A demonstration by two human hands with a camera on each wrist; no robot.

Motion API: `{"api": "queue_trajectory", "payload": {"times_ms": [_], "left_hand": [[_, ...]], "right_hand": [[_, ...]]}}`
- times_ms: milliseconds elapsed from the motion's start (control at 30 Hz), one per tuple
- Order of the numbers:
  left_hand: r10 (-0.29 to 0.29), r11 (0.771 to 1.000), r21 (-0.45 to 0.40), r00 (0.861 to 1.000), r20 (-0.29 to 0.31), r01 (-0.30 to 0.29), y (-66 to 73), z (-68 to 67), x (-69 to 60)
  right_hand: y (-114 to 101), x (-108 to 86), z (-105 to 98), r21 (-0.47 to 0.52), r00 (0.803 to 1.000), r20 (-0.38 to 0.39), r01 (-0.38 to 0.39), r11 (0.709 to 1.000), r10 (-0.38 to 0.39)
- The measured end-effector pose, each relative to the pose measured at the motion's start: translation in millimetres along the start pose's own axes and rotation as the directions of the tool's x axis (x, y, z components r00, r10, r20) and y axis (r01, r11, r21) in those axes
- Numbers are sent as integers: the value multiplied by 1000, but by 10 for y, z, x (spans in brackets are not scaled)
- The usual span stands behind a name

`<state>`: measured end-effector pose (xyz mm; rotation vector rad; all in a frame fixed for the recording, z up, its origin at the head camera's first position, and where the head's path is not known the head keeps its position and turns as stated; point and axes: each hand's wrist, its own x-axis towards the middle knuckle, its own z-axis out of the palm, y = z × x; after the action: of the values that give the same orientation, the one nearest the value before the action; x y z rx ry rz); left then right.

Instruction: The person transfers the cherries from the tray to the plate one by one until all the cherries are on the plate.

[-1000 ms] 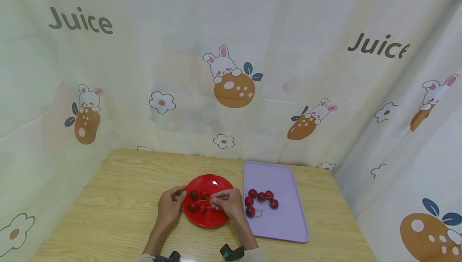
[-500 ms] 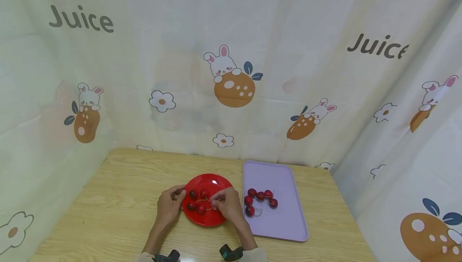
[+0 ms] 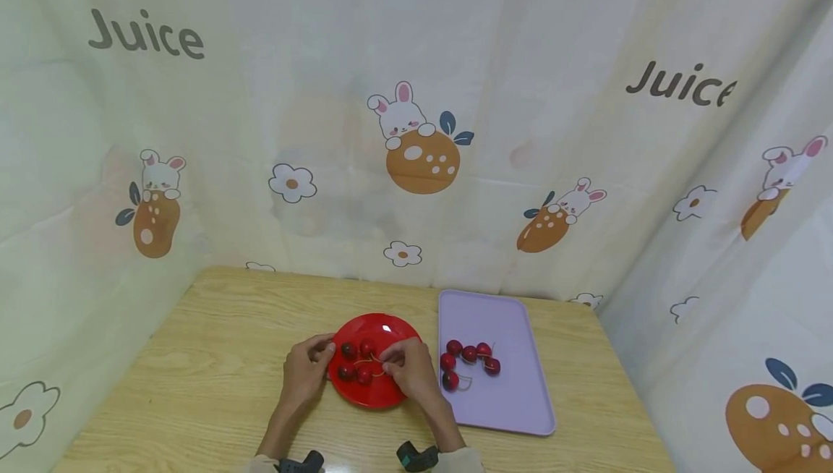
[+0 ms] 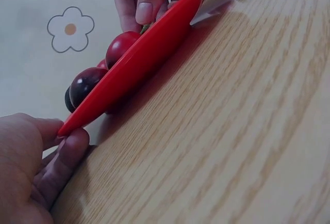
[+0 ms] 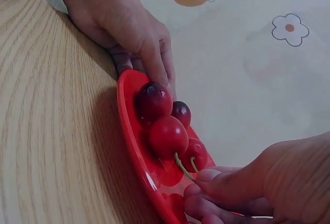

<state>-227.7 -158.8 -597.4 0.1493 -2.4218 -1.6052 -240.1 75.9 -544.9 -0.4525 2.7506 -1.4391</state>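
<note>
A round red plate (image 3: 376,396) stands on the wooden table, with several dark red cherries (image 3: 364,374) grouped on its left half. My left hand (image 3: 306,368) grips the plate's left rim; in the left wrist view the thumb is above the edge and fingers (image 4: 72,149) are below it. Over the plate's right half, my right hand (image 3: 411,370) pinches thin green cherry stems between thumb and fingers. Up close in the right wrist view, one stem (image 5: 184,170) runs from a bright red cherry (image 5: 168,137) to the right fingertips. The cherries themselves rest on the plate.
Right of the plate lies a lilac rectangular tray (image 3: 501,408), with several cherries (image 3: 470,354) on its left part, some with stems. A printed curtain (image 3: 293,241) closes off the table's back and both sides. Wooden tabletop (image 3: 215,364) extends left of the plate.
The two stemmed cherries near my right fingers have shifted slightly on the plate, and the right fingers have turned a little. My left hand and the tray look unchanged.
</note>
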Motion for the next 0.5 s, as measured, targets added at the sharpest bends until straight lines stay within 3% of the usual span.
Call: {"api": "queue_trajectory", "payload": {"times_ms": [233, 500], "left_hand": [[15, 1000, 5, 1000, -10, -15, 17, -9, 26], [-8, 1000, -6, 1000, 5, 8, 9, -17, 20]], "right_hand": [[-40, -20, -29, -16, 1000, -11, 3, 1000, -3], [-86, -42, -99, 0, 998, -44, -35, 999, 35]]}}
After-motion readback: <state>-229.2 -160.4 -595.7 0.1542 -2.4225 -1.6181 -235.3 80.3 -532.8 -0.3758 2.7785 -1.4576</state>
